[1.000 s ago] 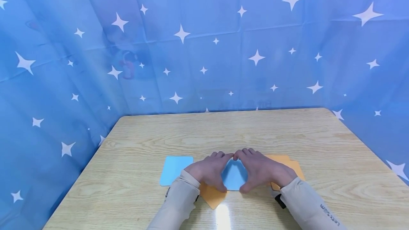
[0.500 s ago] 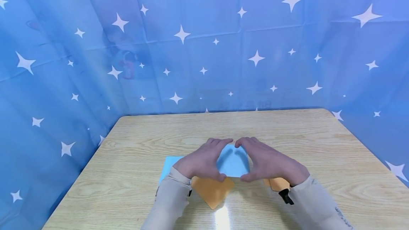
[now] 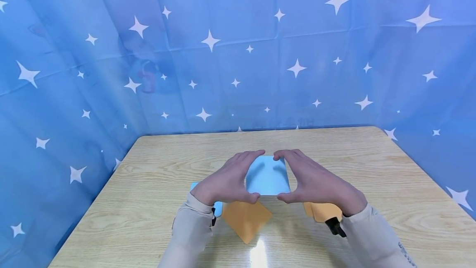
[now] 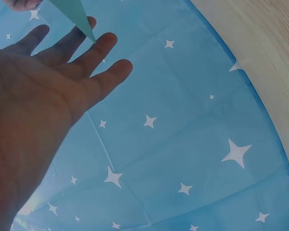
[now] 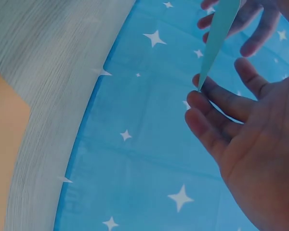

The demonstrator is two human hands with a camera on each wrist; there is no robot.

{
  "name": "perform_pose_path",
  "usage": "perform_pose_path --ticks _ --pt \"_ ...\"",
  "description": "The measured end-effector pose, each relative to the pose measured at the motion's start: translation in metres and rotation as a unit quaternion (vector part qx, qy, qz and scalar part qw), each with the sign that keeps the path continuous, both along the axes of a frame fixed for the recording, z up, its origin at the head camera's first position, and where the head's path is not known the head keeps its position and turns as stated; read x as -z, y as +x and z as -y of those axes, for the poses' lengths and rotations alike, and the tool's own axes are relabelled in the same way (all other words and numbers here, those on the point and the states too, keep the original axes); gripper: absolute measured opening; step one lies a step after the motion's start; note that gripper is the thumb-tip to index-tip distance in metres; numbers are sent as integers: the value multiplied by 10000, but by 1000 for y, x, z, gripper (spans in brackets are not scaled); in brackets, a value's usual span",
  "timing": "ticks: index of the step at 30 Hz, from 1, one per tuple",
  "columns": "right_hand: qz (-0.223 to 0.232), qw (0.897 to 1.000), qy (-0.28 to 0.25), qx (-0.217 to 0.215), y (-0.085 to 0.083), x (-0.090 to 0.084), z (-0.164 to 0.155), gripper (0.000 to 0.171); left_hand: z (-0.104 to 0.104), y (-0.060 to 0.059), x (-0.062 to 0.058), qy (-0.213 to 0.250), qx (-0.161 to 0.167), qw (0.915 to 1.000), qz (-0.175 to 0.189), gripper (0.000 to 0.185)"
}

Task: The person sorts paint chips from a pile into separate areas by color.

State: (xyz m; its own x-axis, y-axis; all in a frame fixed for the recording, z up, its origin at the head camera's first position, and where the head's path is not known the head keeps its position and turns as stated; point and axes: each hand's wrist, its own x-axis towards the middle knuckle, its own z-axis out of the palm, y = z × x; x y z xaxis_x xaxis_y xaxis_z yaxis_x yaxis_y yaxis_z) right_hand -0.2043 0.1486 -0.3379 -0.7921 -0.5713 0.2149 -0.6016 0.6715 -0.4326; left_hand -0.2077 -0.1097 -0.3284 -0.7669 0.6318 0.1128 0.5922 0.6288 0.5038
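A light blue paper square (image 3: 267, 175) is held up off the wooden table (image 3: 178, 156), tilted toward me. My left hand (image 3: 241, 177) grips its left side, fingertips on the top corner and thumb under the bottom corner. On the other side my right hand (image 3: 303, 177) holds it the same way. In the left wrist view a corner of the blue square (image 4: 79, 17) touches the outstretched fingers (image 4: 98, 50). The right wrist view shows the blue square (image 5: 219, 33) edge-on against the right fingers (image 5: 216, 96).
An orange paper square (image 3: 246, 219) lies on the table below the hands. More orange paper (image 3: 324, 211) lies under the right wrist. Another blue square (image 3: 217, 208) peeks out by the left wrist. A blue star-print curtain (image 3: 238, 53) closes in the table's far edge and sides.
Both hands have lifted the blue square off the orange papers and carried it up and away from me. More of the orange square below now shows.
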Motion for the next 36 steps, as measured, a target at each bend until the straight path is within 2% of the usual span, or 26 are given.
perform_pose_path --ticks 10,17,25,32,36 --pt "85 9998 -33 -187 -4 6 10 90 12 0 -2 -133 -183 9995 227 100" --pt "-112 9992 -86 -383 -9 9 25 89 28 2 -1 -29 -409 9982 448 99" --pt "40 9979 -191 -616 -19 12 57 88 54 3 4 -140 -717 9966 377 97" --pt "317 9970 -237 -663 -24 15 92 84 80 9 2 -389 -1056 9933 265 96" --pt "261 9970 -78 -729 -26 17 111 83 94 13 0 -535 -1250 9901 344 95"
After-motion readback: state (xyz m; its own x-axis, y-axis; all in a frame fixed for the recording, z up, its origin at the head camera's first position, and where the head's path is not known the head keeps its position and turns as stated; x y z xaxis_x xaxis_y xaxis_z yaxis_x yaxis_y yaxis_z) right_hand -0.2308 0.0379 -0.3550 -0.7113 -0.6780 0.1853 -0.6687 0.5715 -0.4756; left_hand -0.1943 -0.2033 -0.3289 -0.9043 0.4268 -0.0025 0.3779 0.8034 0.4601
